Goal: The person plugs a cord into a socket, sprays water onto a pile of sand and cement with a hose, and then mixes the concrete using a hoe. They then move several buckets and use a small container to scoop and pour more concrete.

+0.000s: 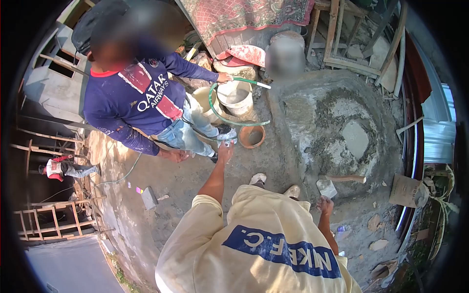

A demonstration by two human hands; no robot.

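My left hand (225, 152) is stretched forward, its fingers closed around a pale, see-through plastic item (225, 134), perhaps a cup or a bag. Close beside it stands an orange-brown bucket (251, 137) with grey contents. A green hose (213, 100) curves past this bucket; a co-worker's hand (224, 77) grips it near its whitish end. Low at my right side, my right hand (325, 205) has curled fingers, and whether anything is inside them is hidden. Just ahead of it lies a hoe with a grey blade (326, 188) and a wooden handle (348, 178).
A co-worker in a purple shirt (127, 105) stands at front left, near white buckets (235, 97). To the right spreads a wet cement heap (356, 138) with a pool in its middle. A grey block (149, 198) lies on the left; another person (63, 168) is farther off.
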